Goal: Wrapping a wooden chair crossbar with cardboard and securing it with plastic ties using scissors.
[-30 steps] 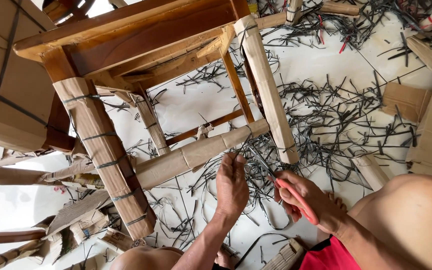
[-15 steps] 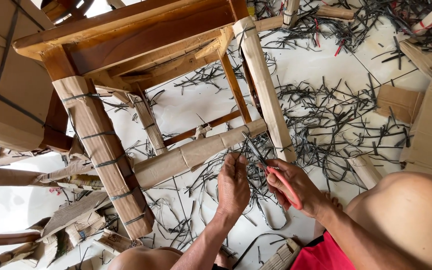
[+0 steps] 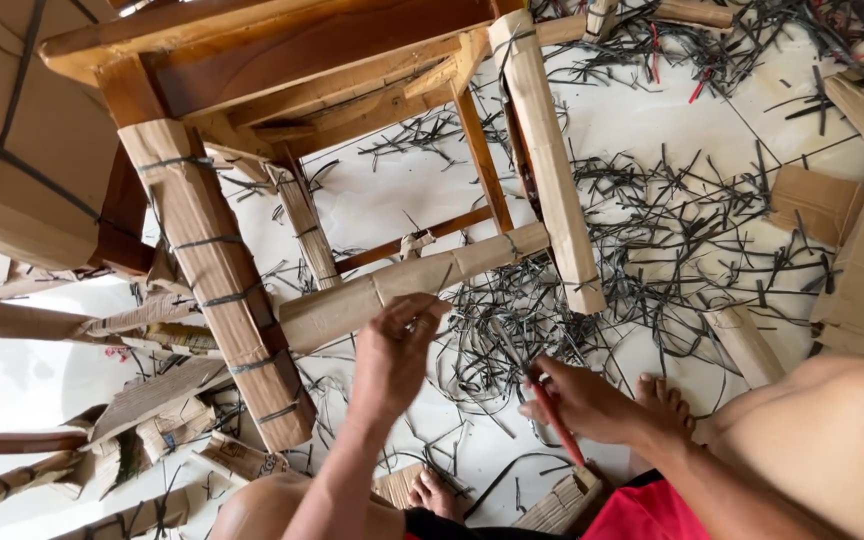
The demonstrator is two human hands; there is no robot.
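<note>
White tiled floor [image 3: 652, 130], daylit
</note>
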